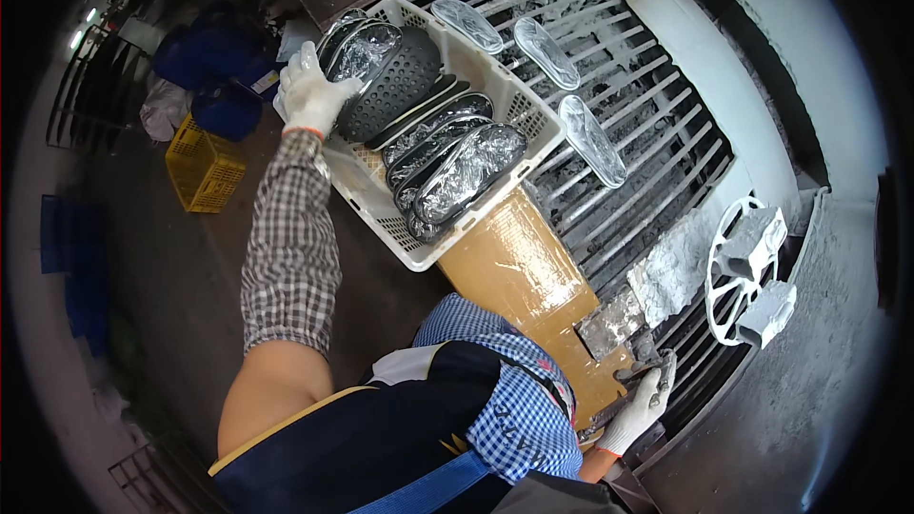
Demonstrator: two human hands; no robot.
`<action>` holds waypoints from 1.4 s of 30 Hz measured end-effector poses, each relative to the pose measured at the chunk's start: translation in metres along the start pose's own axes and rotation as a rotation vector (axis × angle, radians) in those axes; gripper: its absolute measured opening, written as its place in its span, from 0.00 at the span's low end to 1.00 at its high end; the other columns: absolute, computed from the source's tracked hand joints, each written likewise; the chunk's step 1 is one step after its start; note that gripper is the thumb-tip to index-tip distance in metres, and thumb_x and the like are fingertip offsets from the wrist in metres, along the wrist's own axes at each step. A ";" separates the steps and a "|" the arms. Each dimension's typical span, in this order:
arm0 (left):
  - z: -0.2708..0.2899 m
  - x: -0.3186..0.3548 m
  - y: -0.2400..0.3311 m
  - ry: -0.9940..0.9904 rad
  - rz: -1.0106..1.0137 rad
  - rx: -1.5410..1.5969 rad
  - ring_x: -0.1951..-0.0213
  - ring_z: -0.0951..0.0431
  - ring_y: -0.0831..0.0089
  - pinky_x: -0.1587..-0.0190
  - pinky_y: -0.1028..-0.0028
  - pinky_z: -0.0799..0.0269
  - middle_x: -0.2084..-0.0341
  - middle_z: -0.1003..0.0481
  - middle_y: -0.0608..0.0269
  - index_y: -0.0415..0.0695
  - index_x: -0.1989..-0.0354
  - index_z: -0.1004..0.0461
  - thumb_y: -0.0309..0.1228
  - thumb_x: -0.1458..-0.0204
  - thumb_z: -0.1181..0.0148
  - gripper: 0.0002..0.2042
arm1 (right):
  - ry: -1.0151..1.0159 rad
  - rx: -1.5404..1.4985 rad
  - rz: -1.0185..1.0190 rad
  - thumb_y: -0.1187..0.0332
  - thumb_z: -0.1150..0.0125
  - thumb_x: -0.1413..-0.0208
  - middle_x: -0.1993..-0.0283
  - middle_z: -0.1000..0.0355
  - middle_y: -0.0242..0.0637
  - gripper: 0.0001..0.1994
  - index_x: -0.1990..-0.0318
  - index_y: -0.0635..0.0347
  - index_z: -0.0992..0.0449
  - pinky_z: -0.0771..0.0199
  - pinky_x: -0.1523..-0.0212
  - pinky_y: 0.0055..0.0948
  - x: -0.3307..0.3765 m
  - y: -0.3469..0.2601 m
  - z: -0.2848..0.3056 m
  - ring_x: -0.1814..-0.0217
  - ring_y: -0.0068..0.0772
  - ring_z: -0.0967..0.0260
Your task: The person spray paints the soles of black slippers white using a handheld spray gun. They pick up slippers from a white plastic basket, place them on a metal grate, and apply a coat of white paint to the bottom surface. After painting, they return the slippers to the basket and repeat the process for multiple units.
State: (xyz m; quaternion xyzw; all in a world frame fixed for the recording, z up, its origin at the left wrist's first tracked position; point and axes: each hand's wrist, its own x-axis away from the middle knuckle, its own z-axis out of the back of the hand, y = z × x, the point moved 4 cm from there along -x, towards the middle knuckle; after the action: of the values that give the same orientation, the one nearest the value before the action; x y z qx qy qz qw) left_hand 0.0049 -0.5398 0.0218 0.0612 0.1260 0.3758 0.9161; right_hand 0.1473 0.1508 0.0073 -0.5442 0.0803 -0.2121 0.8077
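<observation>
At the far left end of a white plastic crate [481, 219], my left hand [314, 90] in a white knit glove rests against plastic-wrapped oval pieces [367, 49]. Its thumb and fingers are apart. A black oval piece with a dimpled face [395, 86] leans beside them. More film-wrapped oval pieces [473, 171] stand on edge in the crate's near part. My right hand [643, 409], also gloved, is low at the right, its fingers curled about a dark grey tool-like thing [643, 362]. Its kind is hard to make out.
Several film-covered ovals [592, 143] lie on a grey-coated metal grate [657, 100]. A brown taped cardboard box [524, 257] sits below the crate. Right of it is a white wheel-like frame with grey blocks [743, 266]. A yellow crate [205, 167] and blue containers [224, 105] stand at left.
</observation>
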 end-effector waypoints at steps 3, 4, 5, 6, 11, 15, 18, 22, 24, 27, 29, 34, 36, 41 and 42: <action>-0.017 -0.049 -0.023 -0.122 0.007 0.092 0.23 0.43 0.53 0.24 0.55 0.42 0.24 0.42 0.45 0.41 0.20 0.49 0.53 0.58 0.21 0.59 | 0.004 0.058 -0.065 0.69 0.48 0.27 0.31 0.28 0.40 0.25 0.26 0.72 0.34 0.30 0.44 0.23 0.005 -0.022 -0.009 0.43 0.23 0.29; -0.022 -0.061 -0.027 -0.153 0.003 0.138 0.23 0.43 0.53 0.24 0.56 0.43 0.24 0.42 0.45 0.39 0.20 0.50 0.54 0.58 0.21 0.60 | 0.001 0.059 -0.055 0.69 0.48 0.27 0.32 0.27 0.41 0.26 0.26 0.72 0.34 0.30 0.42 0.24 0.006 -0.024 -0.011 0.42 0.24 0.29; -0.021 -0.069 -0.022 -0.158 -0.020 0.153 0.23 0.43 0.51 0.22 0.61 0.45 0.23 0.41 0.44 0.35 0.20 0.51 0.54 0.60 0.19 0.63 | 0.002 0.061 -0.045 0.68 0.48 0.27 0.32 0.27 0.42 0.26 0.26 0.72 0.34 0.30 0.40 0.25 0.007 -0.025 -0.011 0.41 0.26 0.29; -0.023 -0.076 -0.019 -0.157 -0.032 0.124 0.24 0.41 0.50 0.22 0.61 0.44 0.24 0.40 0.42 0.35 0.20 0.51 0.52 0.61 0.18 0.63 | 0.003 0.063 -0.035 0.68 0.48 0.27 0.32 0.27 0.43 0.26 0.26 0.73 0.34 0.30 0.38 0.27 0.007 -0.026 -0.010 0.39 0.27 0.28; -0.051 -0.114 -0.023 -0.441 0.076 0.479 0.27 0.33 0.50 0.24 0.60 0.39 0.28 0.36 0.35 0.35 0.19 0.53 0.45 0.65 0.15 0.66 | 0.003 0.030 -0.003 0.68 0.48 0.27 0.31 0.27 0.45 0.26 0.26 0.74 0.35 0.31 0.34 0.29 0.005 -0.017 -0.007 0.35 0.30 0.29; -0.054 -0.119 -0.022 -0.431 0.102 0.467 0.27 0.33 0.50 0.24 0.61 0.38 0.28 0.36 0.35 0.35 0.19 0.53 0.41 0.67 0.14 0.66 | -0.010 0.041 -0.039 0.69 0.48 0.27 0.30 0.28 0.45 0.26 0.26 0.74 0.36 0.32 0.33 0.30 0.000 -0.001 0.000 0.34 0.31 0.30; -0.043 -0.120 -0.017 -0.389 0.068 0.297 0.27 0.33 0.49 0.25 0.61 0.37 0.29 0.35 0.35 0.35 0.21 0.48 0.43 0.67 0.14 0.63 | -0.018 0.044 -0.078 0.68 0.48 0.27 0.31 0.28 0.45 0.27 0.25 0.74 0.37 0.32 0.33 0.30 0.002 -0.004 -0.002 0.35 0.31 0.30; -0.043 -0.118 -0.006 -0.405 0.008 0.199 0.31 0.29 0.47 0.28 0.59 0.33 0.34 0.29 0.37 0.33 0.29 0.35 0.45 0.67 0.15 0.55 | -0.011 0.017 -0.042 0.68 0.48 0.26 0.32 0.27 0.44 0.27 0.25 0.73 0.36 0.32 0.35 0.28 0.002 -0.006 -0.005 0.37 0.29 0.29; -0.048 -0.115 -0.012 -0.321 -0.021 0.258 0.34 0.25 0.50 0.30 0.61 0.31 0.37 0.26 0.39 0.35 0.31 0.32 0.43 0.66 0.16 0.50 | -0.019 0.047 -0.026 0.68 0.48 0.26 0.32 0.27 0.43 0.26 0.25 0.72 0.36 0.32 0.36 0.28 0.002 -0.011 -0.007 0.37 0.29 0.29; -0.038 -0.112 -0.008 -0.301 -0.054 0.287 0.36 0.23 0.52 0.31 0.63 0.30 0.39 0.23 0.42 0.35 0.33 0.31 0.40 0.64 0.17 0.47 | -0.020 0.029 -0.030 0.68 0.48 0.26 0.33 0.27 0.42 0.26 0.25 0.72 0.36 0.32 0.35 0.28 0.003 -0.027 -0.013 0.38 0.29 0.29; -0.019 -0.111 -0.003 -0.129 -0.096 0.212 0.34 0.24 0.52 0.30 0.63 0.32 0.37 0.24 0.40 0.34 0.30 0.33 0.39 0.63 0.17 0.48 | -0.026 -0.012 -0.038 0.68 0.48 0.26 0.32 0.27 0.42 0.26 0.25 0.72 0.36 0.33 0.34 0.28 0.003 -0.028 -0.011 0.37 0.29 0.30; 0.031 -0.100 0.020 -0.253 -0.145 0.633 0.46 0.16 0.61 0.41 0.65 0.22 0.44 0.20 0.45 0.32 0.32 0.32 0.34 0.53 0.21 0.39 | -0.004 0.023 -0.027 0.66 0.48 0.25 0.45 0.24 0.37 0.25 0.26 0.69 0.35 0.33 0.52 0.23 -0.003 -0.007 -0.004 0.52 0.21 0.30; 0.044 -0.075 0.045 -0.386 -0.196 0.852 0.51 0.16 0.67 0.46 0.68 0.20 0.50 0.18 0.51 0.33 0.36 0.29 0.31 0.52 0.22 0.34 | 0.008 0.025 0.015 0.65 0.48 0.24 0.51 0.22 0.34 0.25 0.26 0.68 0.34 0.31 0.60 0.20 -0.004 -0.003 -0.007 0.59 0.18 0.29; 0.027 0.026 0.113 -0.915 -0.112 1.212 0.47 0.17 0.64 0.41 0.67 0.21 0.44 0.20 0.50 0.33 0.28 0.35 0.33 0.51 0.25 0.41 | -0.009 0.013 0.042 0.66 0.48 0.24 0.34 0.26 0.43 0.25 0.26 0.71 0.36 0.26 0.40 0.28 -0.004 -0.008 -0.012 0.41 0.28 0.26; 0.012 0.042 0.121 -0.978 -0.099 1.233 0.45 0.18 0.62 0.38 0.66 0.23 0.42 0.22 0.49 0.33 0.27 0.36 0.33 0.51 0.25 0.41 | -0.020 -0.008 0.010 0.66 0.48 0.24 0.34 0.26 0.44 0.25 0.26 0.71 0.36 0.27 0.39 0.28 -0.004 -0.006 -0.011 0.40 0.29 0.27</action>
State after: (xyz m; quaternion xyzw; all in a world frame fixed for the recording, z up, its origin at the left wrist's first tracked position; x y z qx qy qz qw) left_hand -0.0444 -0.4245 0.0506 0.7109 -0.1032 0.1274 0.6839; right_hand 0.1379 0.1415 0.0085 -0.5491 0.0760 -0.2023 0.8073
